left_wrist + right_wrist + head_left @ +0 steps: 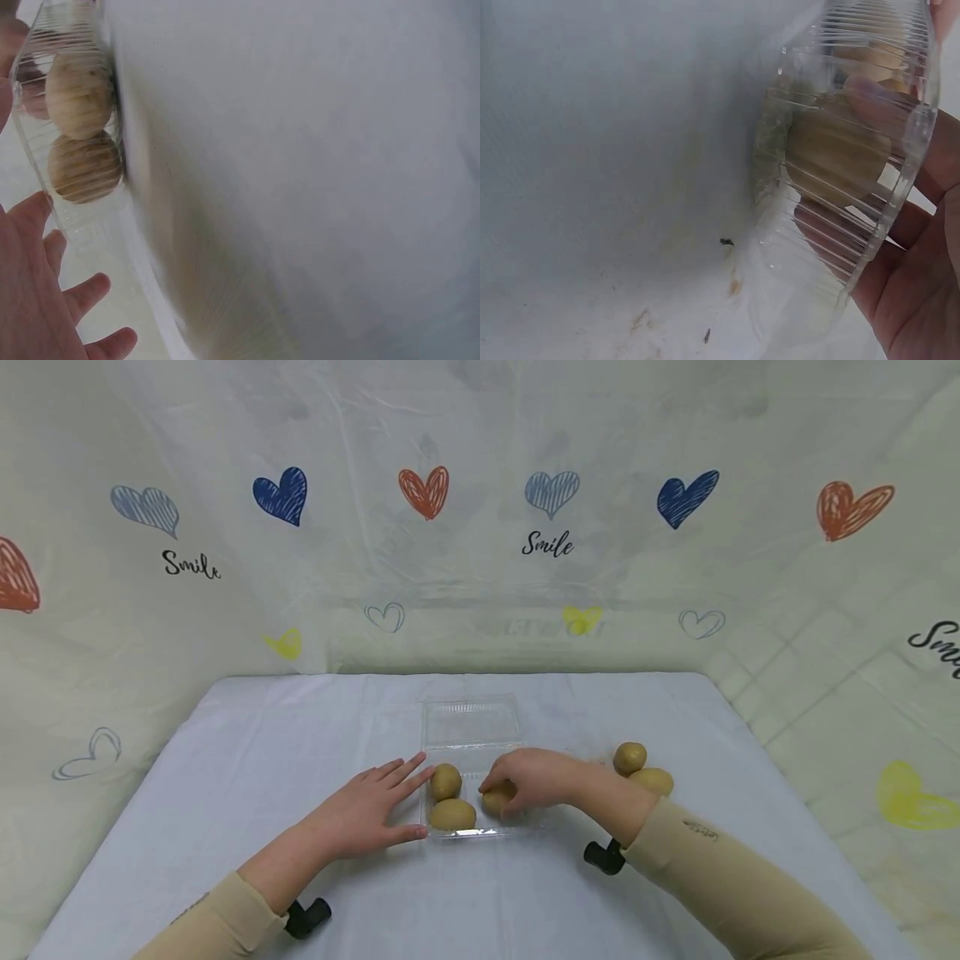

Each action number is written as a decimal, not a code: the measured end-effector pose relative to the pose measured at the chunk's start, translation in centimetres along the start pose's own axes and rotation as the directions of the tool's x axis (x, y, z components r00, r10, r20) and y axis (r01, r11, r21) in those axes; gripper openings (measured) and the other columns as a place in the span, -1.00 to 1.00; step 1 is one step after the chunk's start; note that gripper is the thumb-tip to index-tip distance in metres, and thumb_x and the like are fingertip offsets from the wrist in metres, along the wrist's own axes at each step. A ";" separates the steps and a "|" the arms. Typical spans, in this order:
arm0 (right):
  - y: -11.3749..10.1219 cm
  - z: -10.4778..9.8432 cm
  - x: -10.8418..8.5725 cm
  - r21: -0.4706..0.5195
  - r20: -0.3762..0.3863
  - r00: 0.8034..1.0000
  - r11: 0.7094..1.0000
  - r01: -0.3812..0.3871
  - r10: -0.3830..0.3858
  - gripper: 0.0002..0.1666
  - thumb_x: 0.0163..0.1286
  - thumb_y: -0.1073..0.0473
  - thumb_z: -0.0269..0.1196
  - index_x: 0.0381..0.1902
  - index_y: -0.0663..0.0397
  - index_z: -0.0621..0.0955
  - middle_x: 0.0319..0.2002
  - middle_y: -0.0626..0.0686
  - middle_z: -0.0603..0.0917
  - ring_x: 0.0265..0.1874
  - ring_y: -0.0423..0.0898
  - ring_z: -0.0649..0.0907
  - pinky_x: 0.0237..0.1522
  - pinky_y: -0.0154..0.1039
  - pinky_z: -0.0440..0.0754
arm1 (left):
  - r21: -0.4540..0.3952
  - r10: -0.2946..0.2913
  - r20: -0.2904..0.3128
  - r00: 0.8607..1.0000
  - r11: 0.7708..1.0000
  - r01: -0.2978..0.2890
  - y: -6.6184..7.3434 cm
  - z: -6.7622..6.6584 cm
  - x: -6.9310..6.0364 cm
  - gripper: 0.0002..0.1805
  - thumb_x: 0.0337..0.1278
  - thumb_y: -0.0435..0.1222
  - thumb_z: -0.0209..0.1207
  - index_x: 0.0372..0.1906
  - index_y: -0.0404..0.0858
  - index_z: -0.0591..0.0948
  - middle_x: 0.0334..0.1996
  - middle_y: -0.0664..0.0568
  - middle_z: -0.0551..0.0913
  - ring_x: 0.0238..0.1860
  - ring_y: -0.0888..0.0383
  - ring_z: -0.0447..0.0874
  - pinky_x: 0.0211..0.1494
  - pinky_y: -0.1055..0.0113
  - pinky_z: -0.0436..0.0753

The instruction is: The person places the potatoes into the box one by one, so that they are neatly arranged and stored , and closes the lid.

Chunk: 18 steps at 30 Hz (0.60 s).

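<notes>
A clear plastic container point(472, 833) lies on the table with its lid point(471, 723) folded back. Two potatoes, one point(446, 782) behind another point(452, 815), lie in its left half; both show through the ribbed wall in the left wrist view point(79, 94). My right hand point(536, 779) reaches into the right half and grips a third potato point(497, 799), its fingers round it; that potato point(836, 154) shows through the wall in the right wrist view. My left hand point(352, 817) touches the container's left edge, fingers spread and fairly straight.
Two more potatoes, one point(629, 758) behind the other point(652, 781), lie on the white cloth point(480, 910) to the right, beyond my right forearm. Small dark and brown specks point(727, 241) dot the cloth beside the container. A curtain with printed hearts point(480, 560) hangs behind the table.
</notes>
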State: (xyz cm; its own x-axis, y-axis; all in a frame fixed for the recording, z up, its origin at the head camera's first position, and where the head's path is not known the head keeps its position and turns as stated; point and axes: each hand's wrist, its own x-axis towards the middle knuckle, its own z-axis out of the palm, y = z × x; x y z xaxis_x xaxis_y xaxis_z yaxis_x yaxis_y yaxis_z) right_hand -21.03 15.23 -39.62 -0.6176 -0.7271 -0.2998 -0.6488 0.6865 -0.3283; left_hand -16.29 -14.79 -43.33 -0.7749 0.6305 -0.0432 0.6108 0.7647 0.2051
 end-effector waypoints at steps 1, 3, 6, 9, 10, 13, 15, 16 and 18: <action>0.0 0.1 0.1 -0.001 0.007 1.000 1.000 -0.010 0.010 -0.53 0.21 0.09 0.46 0.12 -0.12 0.70 0.00 -0.18 0.68 -0.02 -0.24 0.58 0.09 -0.26 0.54 | -0.002 0.000 -0.001 1.000 1.000 0.000 0.0 0.0 0.0 -0.04 0.20 0.43 -0.07 0.60 0.12 0.02 0.60 0.12 -0.06 0.53 -0.07 0.06 0.46 -0.08 0.20; 0.0 0.2 0.2 -0.004 0.021 1.000 1.000 -0.023 0.023 -0.52 0.21 0.08 0.47 0.12 -0.13 0.70 0.00 -0.19 0.67 -0.03 -0.26 0.57 0.08 -0.28 0.54 | -0.004 0.001 -0.002 1.000 1.000 -0.001 0.0 0.0 0.0 -0.05 0.21 0.42 -0.06 0.60 0.12 0.03 0.60 0.12 -0.06 0.53 -0.07 0.07 0.46 -0.08 0.20; 0.0 0.0 0.2 0.001 0.027 1.000 1.000 -0.010 0.010 -0.53 0.21 0.09 0.47 0.11 -0.10 0.70 -0.01 -0.17 0.68 -0.06 -0.26 0.57 0.05 -0.28 0.55 | -0.008 0.000 -0.005 1.000 1.000 -0.001 0.1 0.0 0.0 -0.06 0.22 0.40 -0.04 0.60 0.11 0.03 0.60 0.12 -0.06 0.52 -0.07 0.07 0.46 -0.09 0.19; 0.1 -0.4 -0.1 0.020 0.032 0.999 1.000 0.015 -0.015 -0.56 0.24 0.12 0.44 0.10 -0.05 0.71 -0.02 -0.15 0.68 -0.09 -0.26 0.58 0.03 -0.28 0.56 | -0.015 0.001 -0.008 1.000 1.000 -0.001 0.1 0.1 0.0 -0.06 0.22 0.38 -0.02 0.60 0.11 0.03 0.60 0.11 -0.06 0.52 -0.08 0.07 0.47 -0.09 0.19; 0.2 -0.5 -0.1 0.026 0.034 0.999 0.999 0.023 -0.024 -0.57 0.25 0.13 0.43 0.10 -0.04 0.71 -0.03 -0.15 0.68 -0.10 -0.26 0.58 0.02 -0.29 0.56 | -0.015 0.000 -0.007 1.000 1.000 0.000 0.1 0.1 0.0 -0.06 0.22 0.38 -0.02 0.60 0.11 0.03 0.60 0.12 -0.06 0.52 -0.08 0.07 0.47 -0.09 0.19; 0.1 -1.0 -0.3 0.062 0.053 0.999 0.998 0.008 -0.011 -0.60 0.27 0.16 0.39 0.09 -0.03 0.71 -0.02 -0.16 0.69 -0.09 -0.25 0.60 0.02 -0.29 0.57 | -0.014 -0.001 -0.004 1.000 1.000 0.001 0.0 0.2 0.0 -0.06 0.22 0.39 -0.02 0.60 0.12 0.01 0.60 0.12 -0.07 0.52 -0.08 0.06 0.47 -0.09 0.19; 0.0 -1.2 -0.4 0.081 0.070 0.998 0.997 -0.016 0.011 -0.61 0.29 0.18 0.37 0.10 -0.04 0.71 -0.02 -0.17 0.69 -0.06 -0.25 0.61 0.04 -0.28 0.57 | -0.014 -0.002 -0.002 1.000 1.000 0.002 0.0 0.2 0.0 -0.06 0.22 0.39 -0.03 0.60 0.13 0.01 0.60 0.12 -0.07 0.52 -0.08 0.06 0.47 -0.09 0.19; 0.0 -1.2 -0.4 0.091 0.075 0.997 0.995 -0.029 0.022 -0.61 0.28 0.20 0.37 0.09 -0.05 0.71 -0.02 -0.18 0.69 -0.05 -0.24 0.61 0.05 -0.27 0.57 | -0.013 -0.004 -0.001 1.000 1.000 0.003 0.0 0.2 0.0 -0.06 0.22 0.39 -0.03 0.60 0.13 0.00 0.60 0.12 -0.07 0.53 -0.08 0.06 0.47 -0.09 0.19; 0.0 -1.3 -0.4 0.108 0.084 0.995 0.993 -0.055 0.046 -0.60 0.28 0.22 0.37 0.09 -0.06 0.71 -0.02 -0.19 0.69 -0.03 -0.23 0.62 0.06 -0.26 0.57 | -0.013 -0.003 -0.001 1.000 1.000 0.003 0.0 0.2 0.0 -0.05 0.22 0.40 -0.04 0.60 0.13 0.00 0.60 0.12 -0.07 0.53 -0.08 0.06 0.47 -0.09 0.19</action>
State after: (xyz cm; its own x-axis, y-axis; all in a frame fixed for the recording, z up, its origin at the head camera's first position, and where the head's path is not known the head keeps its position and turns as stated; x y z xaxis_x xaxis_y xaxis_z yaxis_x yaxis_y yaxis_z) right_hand -21.34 15.54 -38.34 -0.6071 -0.6929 -0.3891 -0.5619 0.7205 -0.4063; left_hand -16.28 -14.72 -43.56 -0.7772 0.6278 -0.0429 0.6060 0.7651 0.2178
